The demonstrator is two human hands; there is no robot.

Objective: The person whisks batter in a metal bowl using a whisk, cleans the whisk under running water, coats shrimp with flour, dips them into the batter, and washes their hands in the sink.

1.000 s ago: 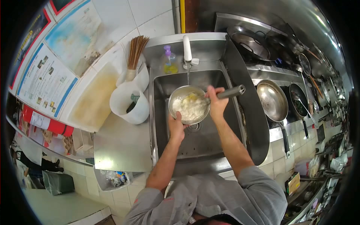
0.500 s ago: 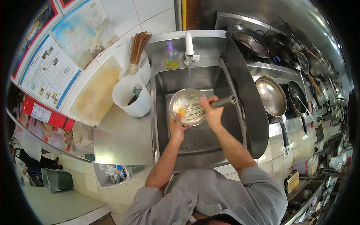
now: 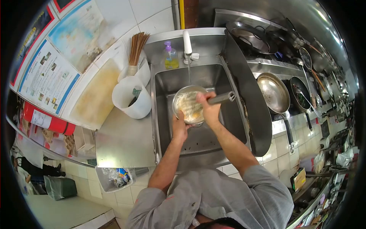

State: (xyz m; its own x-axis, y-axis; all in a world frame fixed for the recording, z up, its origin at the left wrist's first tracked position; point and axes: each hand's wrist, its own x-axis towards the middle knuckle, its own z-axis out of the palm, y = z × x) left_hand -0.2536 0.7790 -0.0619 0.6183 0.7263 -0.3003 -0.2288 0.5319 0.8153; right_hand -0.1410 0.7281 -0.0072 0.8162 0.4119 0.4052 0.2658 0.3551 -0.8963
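My left hand (image 3: 180, 126) grips the near left rim of a round metal bowl (image 3: 201, 89), thumb over the edge. Inside the bowl is a pale, floury mixture (image 3: 186, 100) with a yellow egg yolk (image 3: 196, 115), blurred by motion. Wrapped round the handle of a whisk (image 3: 222, 98), my right hand (image 3: 209, 108) is above the bowl's right side. The whisk's wires are smeared over the mixture. Bowl and hands are over a steel sink (image 3: 225, 131), and a thin stream of water falls from the white faucet (image 3: 187, 42) behind the bowl.
A soap bottle (image 3: 171, 57) with a purple pump stands on the sink's back ledge. Left are a white bucket (image 3: 134, 105) and a stick brush (image 3: 137, 47). Beyond the right splash wall (image 3: 251, 99), pans (image 3: 273, 91) rest on a stove. A waste bin (image 3: 110, 181) is below left.
My right hand has shifted a little left and down with the whisk, whose wires are now blurred. The mixture has been stirred around in the bowl. My left hand still holds the rim.
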